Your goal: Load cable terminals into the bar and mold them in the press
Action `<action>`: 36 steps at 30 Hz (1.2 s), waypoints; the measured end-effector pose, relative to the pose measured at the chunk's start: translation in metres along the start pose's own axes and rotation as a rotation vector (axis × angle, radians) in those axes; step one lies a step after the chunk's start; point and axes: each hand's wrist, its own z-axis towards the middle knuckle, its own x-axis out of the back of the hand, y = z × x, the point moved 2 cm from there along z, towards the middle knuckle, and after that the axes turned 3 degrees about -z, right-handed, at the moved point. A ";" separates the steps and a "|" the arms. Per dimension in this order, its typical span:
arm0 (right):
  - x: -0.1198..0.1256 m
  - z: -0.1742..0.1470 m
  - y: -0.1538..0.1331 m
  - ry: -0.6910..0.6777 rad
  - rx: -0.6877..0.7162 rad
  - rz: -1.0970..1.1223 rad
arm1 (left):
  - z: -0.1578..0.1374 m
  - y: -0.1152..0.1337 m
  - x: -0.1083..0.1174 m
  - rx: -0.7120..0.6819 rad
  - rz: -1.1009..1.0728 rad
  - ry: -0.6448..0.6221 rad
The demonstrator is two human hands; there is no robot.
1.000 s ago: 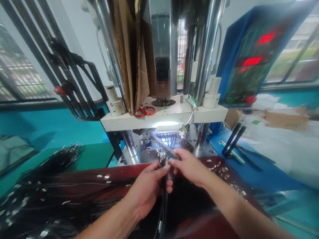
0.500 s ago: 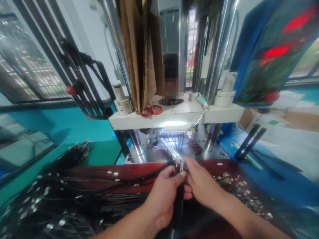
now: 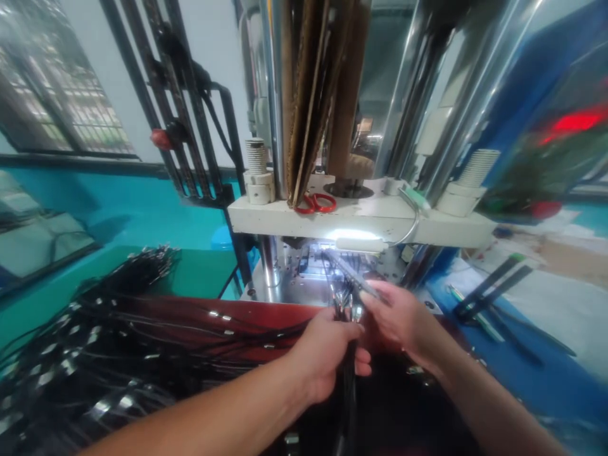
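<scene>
My left hand (image 3: 327, 348) is closed round a bundle of black cables (image 3: 350, 386), whose metal-tipped ends poke up above the thumb. The lower cables hang down toward the front of the table. My right hand (image 3: 403, 316) pinches a long, slim metal tool that looks like tweezers (image 3: 354, 275). Its tip points up and left into the lit gap of a press. Inside that gap, under a bright lamp (image 3: 360, 244), lies a metal mould (image 3: 316, 266) with thin dark wires near it; its details are blurred by glare.
Many black cables with shiny ends (image 3: 71, 361) cover the left of the dark red table (image 3: 180, 310). Red-handled scissors (image 3: 316, 202) and cardboard (image 3: 308, 95) rest on the white press plate (image 3: 285, 218). Black bars (image 3: 494, 288) stand on the blue surface at right.
The view has shifted, so the press appears further right. My right hand has drawn away from my left, up and to the right, with the tweezers. My left hand still grips the cables.
</scene>
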 end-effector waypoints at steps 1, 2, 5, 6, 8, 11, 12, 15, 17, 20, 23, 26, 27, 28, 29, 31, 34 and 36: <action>0.000 0.000 0.002 0.029 -0.018 0.093 | 0.002 0.000 -0.004 -0.004 0.020 -0.029; 0.001 -0.001 0.005 0.065 -0.030 0.166 | 0.003 -0.001 -0.008 -0.011 0.039 -0.063; 0.003 -0.007 0.015 0.168 -0.058 0.307 | 0.006 -0.003 -0.016 -0.052 0.069 -0.149; 0.004 -0.009 0.017 0.180 -0.056 0.337 | 0.007 -0.005 -0.017 -0.058 0.067 -0.156; 0.005 -0.012 0.019 0.204 -0.048 0.389 | 0.007 -0.006 -0.015 -0.050 0.050 -0.142; 0.006 -0.014 0.020 0.228 -0.054 0.419 | 0.008 -0.007 -0.011 -0.028 0.038 -0.114; 0.006 -0.014 0.021 0.234 -0.057 0.416 | 0.008 -0.007 -0.011 -0.032 0.043 -0.117; 0.004 -0.015 0.021 0.229 -0.058 0.402 | 0.010 -0.004 -0.013 -0.052 0.073 -0.134; 0.002 -0.015 0.022 0.222 -0.056 0.408 | 0.011 -0.004 -0.015 -0.060 0.097 -0.145; 0.001 -0.017 0.022 0.217 -0.059 0.399 | 0.012 -0.004 -0.017 -0.065 0.125 -0.159; 0.000 -0.019 0.021 0.215 -0.079 0.377 | 0.012 -0.007 -0.016 -0.069 0.128 -0.171; -0.001 -0.021 0.020 0.226 -0.104 0.347 | 0.013 -0.010 -0.015 -0.063 0.119 -0.167; -0.001 -0.021 0.020 0.228 -0.106 0.334 | 0.013 -0.010 -0.014 -0.059 0.118 -0.165; -0.001 -0.022 0.020 0.229 -0.102 0.321 | 0.013 -0.010 -0.014 -0.057 0.118 -0.163; -0.001 -0.022 0.019 0.225 -0.094 0.311 | 0.012 -0.010 -0.014 -0.055 0.119 -0.164; -0.001 -0.022 0.019 0.206 -0.074 0.297 | 0.012 -0.009 -0.015 -0.050 0.125 -0.168; -0.001 -0.022 0.020 0.189 -0.057 0.272 | 0.011 -0.008 -0.015 -0.034 0.136 -0.168; -0.001 -0.022 0.020 0.188 -0.041 0.248 | 0.011 -0.007 -0.015 -0.024 0.138 -0.168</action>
